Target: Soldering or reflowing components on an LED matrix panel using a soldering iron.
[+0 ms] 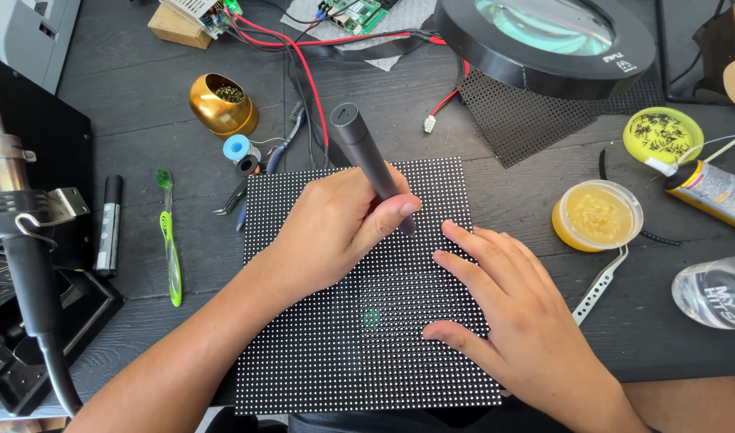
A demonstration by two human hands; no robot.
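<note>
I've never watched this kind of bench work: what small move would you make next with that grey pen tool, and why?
Probably ease the left hand so the grey pen tool tip settles onto the dotted black panel. The tip is hidden behind the thumb, and the right hand lies flat on the panel, steadying it.

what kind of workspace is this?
Likely an electronics repair bench: the left hand holds a dark pen-shaped tool over a dotted LED panel, with a magnifier lamp and hot-air handpiece nearby.
</note>
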